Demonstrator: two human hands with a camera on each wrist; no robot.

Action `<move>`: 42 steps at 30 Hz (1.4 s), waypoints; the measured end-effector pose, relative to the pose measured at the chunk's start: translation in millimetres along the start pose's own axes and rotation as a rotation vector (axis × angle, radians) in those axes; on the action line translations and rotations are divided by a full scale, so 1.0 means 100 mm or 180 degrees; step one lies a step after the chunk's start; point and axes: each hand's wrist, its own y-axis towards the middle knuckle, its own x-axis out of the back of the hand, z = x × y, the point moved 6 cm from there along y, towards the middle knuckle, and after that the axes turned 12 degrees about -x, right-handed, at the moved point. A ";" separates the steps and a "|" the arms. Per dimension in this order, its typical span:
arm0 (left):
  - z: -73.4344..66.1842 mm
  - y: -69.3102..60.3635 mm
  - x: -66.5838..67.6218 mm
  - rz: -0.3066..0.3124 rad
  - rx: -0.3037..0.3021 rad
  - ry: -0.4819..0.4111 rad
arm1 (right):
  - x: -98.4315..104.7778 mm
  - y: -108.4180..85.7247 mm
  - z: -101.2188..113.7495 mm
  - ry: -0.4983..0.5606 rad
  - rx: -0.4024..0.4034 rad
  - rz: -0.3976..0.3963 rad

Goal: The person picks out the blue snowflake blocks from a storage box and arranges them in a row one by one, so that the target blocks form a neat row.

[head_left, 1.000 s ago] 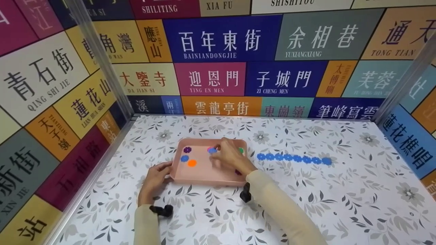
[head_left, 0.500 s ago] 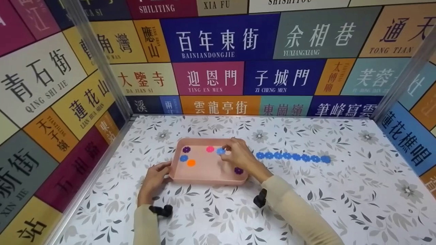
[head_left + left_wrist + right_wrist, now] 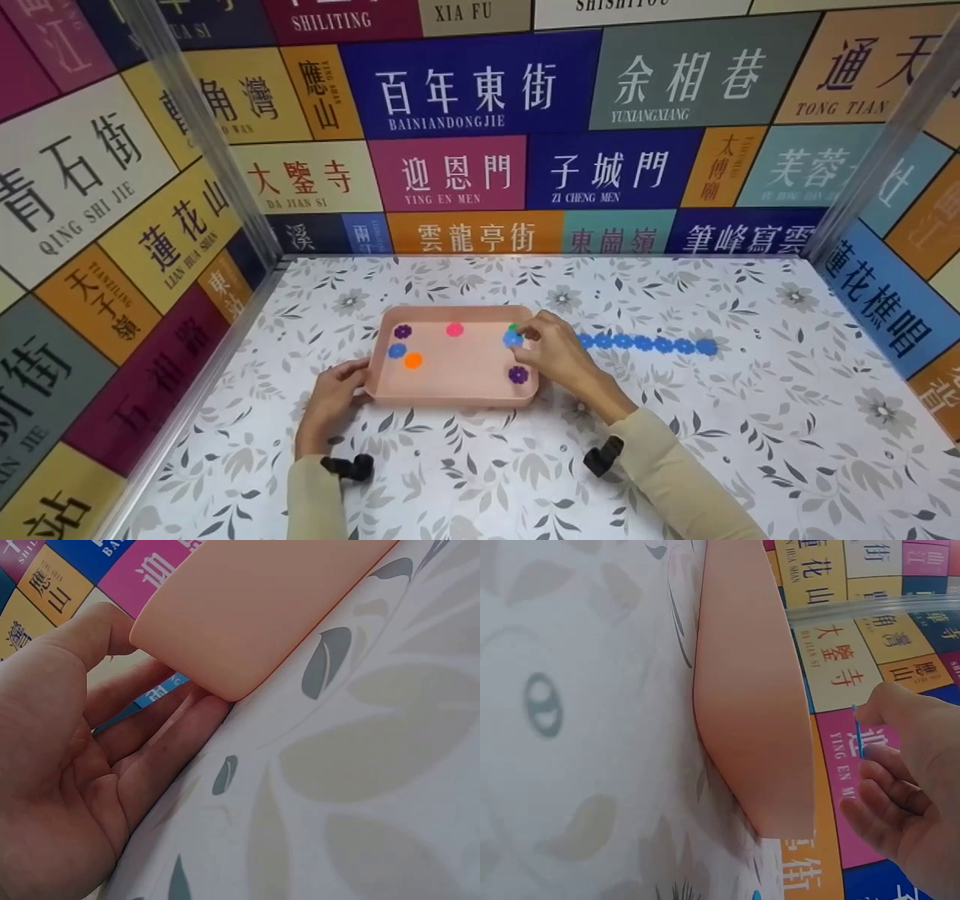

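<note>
My right hand (image 3: 559, 349) pinches a blue flower-shaped disc (image 3: 512, 339) between thumb and index finger, above the right end of a pink tray (image 3: 465, 390). The right wrist view shows this disc edge-on, as a thin blue line. My left hand (image 3: 335, 401) holds the tray by its left side near the front corner; in the left wrist view the far fingertips are hidden behind the wall. In the tray lie purple (image 3: 403, 331), pink (image 3: 454, 329), blue (image 3: 397, 350) and orange (image 3: 413, 361) discs, plus another purple disc (image 3: 517, 374).
A row of several blue flower discs (image 3: 645, 343) lies right of the tray, its left end partly behind my right hand. A green piece (image 3: 513, 327) shows just behind the pinched disc. Lettered panels (image 3: 465, 90) stand behind the flower-patterned table (image 3: 480, 480).
My right hand has moved rightward across the tray with the blue disc, uncovering the pink disc and the right-hand purple one. The left hand keeps its place on the tray. The head view shifts slightly.
</note>
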 end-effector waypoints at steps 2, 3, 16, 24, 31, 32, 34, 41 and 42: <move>0.00 0.00 0.00 0.0000 -0.0004 -0.0011 | 0.06 -0.04 -0.02 0.0000 0.0034 -0.0035; 0.00 0.00 0.00 -0.0001 -0.0002 -0.0014 | 0.08 -0.06 -0.03 0.0000 0.0040 -0.0052; 0.01 -0.01 0.00 0.0005 0.0059 0.0021 | 0.55 -0.12 -0.27 0.0092 -0.0201 -0.0443; 0.00 0.01 0.00 -0.0028 -0.0114 -0.0122 | 0.89 -0.10 -0.44 0.0067 -0.0197 -0.0742; 0.01 -0.01 0.00 0.0011 0.0000 0.0050 | 1.17 -0.12 -0.70 -0.0011 -0.0323 -0.0916; 0.01 -0.01 0.00 0.0010 0.0024 0.0061 | 1.21 -0.12 -0.73 0.0008 -0.0344 -0.0927; 0.00 -0.02 0.00 0.0021 0.0059 0.0083 | 1.28 -0.13 -0.79 0.0054 -0.0359 -0.0987; -0.01 -0.01 0.00 0.0014 0.0113 0.0050 | 1.57 -0.19 -1.05 0.0157 -0.0535 -0.1259; -0.02 -0.01 0.00 0.0019 0.0117 0.0055 | 1.60 -0.20 -1.08 0.0147 -0.0583 -0.1270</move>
